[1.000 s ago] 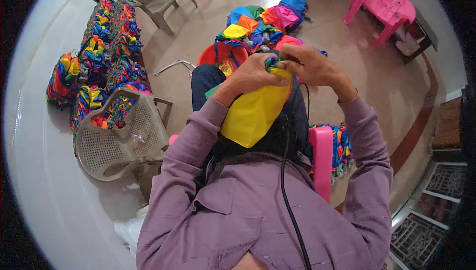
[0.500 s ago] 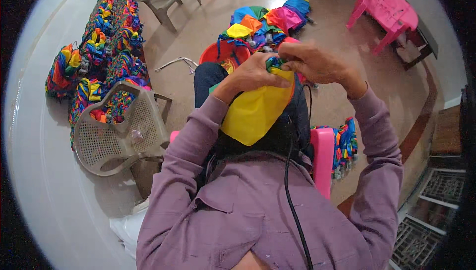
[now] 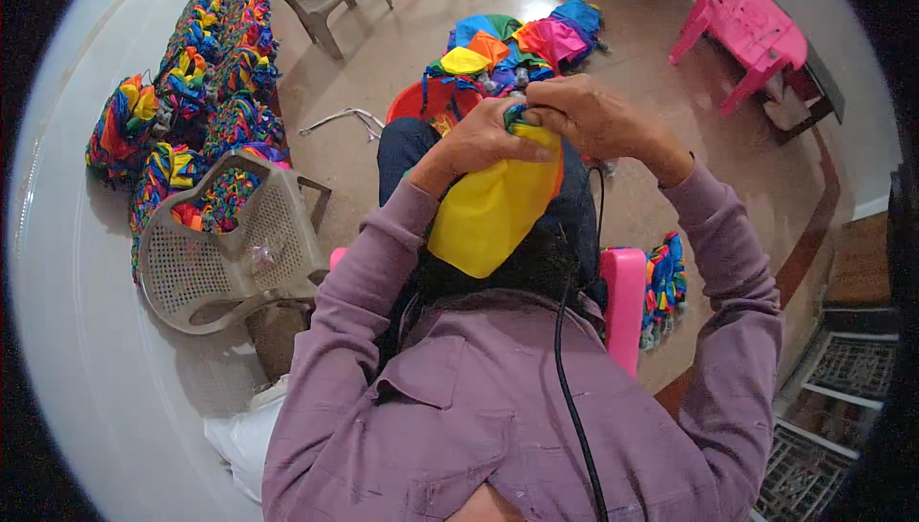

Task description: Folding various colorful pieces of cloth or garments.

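Yellow-panelled cloth, head view: before me, top bunched, seemingly unfinished.
Left hand: I clamp the cloth under my thumb.
Right hand: I pinch its top.
Colourful bundles, leftward: apparently done.
Loose cloths, ahead: apparently left.

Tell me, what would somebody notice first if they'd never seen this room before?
Probably the bright yellow cloth in the middle, held between the left hand and the right hand. Next might come the heap of rainbow-coloured cloth on the floor beyond the hands, and the colourful bundles along the wall on the left. The pink plastic furniture at the upper right stands out too.
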`<state>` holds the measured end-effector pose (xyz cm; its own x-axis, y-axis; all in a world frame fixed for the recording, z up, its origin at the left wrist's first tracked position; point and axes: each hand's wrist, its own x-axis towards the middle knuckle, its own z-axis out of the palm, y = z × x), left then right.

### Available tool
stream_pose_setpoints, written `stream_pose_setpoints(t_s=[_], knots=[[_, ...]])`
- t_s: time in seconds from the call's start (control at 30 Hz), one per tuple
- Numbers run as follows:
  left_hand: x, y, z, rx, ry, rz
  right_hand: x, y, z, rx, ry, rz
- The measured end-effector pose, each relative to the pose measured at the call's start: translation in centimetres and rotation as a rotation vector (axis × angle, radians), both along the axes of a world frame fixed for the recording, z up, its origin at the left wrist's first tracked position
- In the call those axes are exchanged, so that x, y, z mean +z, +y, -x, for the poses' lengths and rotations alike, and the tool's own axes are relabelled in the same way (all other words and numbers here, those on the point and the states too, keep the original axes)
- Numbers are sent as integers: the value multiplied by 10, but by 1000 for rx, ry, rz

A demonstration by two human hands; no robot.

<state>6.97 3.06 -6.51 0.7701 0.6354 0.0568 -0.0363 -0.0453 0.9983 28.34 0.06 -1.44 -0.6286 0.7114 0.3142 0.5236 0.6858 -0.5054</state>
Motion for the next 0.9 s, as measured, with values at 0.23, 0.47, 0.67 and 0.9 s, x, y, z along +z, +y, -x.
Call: stream_pose_setpoints(t_s=[0.23,0.47,0.67,0.9], knots=[[-14,11,1,24,24,-67,-2,7,5,-108,-18,63],[-17,33,6,122,28,-82,-16,40,12,-106,79,62],[-25,43,30,187,-31,74,-9,65,30,-63,38,278],[-37,59,46,253,-61,224,-31,109,46,7,57,473]])
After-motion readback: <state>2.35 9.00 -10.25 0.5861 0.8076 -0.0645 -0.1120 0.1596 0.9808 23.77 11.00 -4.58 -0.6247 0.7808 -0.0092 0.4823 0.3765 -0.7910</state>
